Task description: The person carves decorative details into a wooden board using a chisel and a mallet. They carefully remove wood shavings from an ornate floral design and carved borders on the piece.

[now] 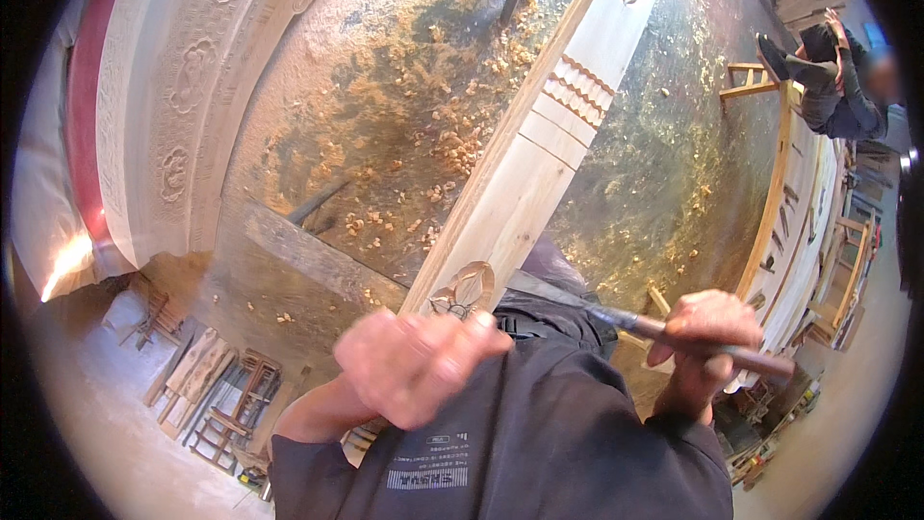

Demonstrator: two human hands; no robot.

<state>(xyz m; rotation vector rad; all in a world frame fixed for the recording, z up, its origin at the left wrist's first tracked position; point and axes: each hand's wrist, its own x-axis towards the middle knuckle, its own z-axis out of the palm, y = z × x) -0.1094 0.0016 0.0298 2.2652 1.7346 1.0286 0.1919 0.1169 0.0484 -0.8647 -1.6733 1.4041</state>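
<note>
A long pale wooden board runs diagonally toward me, with ribbed bands, a carved motif near its far end and a carved flower near me. My left hand is over the near end beside that flower, fingers bent and smeared by motion; whether anything is in them is unclear. My right hand grips the dark wooden handle of a long chisel, its metal blade angled left toward the board's near end.
Large carved panels stand at left. Wood shavings litter the stained floor. A co-worker sits at upper right by another long workpiece with tools on it. Timber and wooden frames lie at lower left.
</note>
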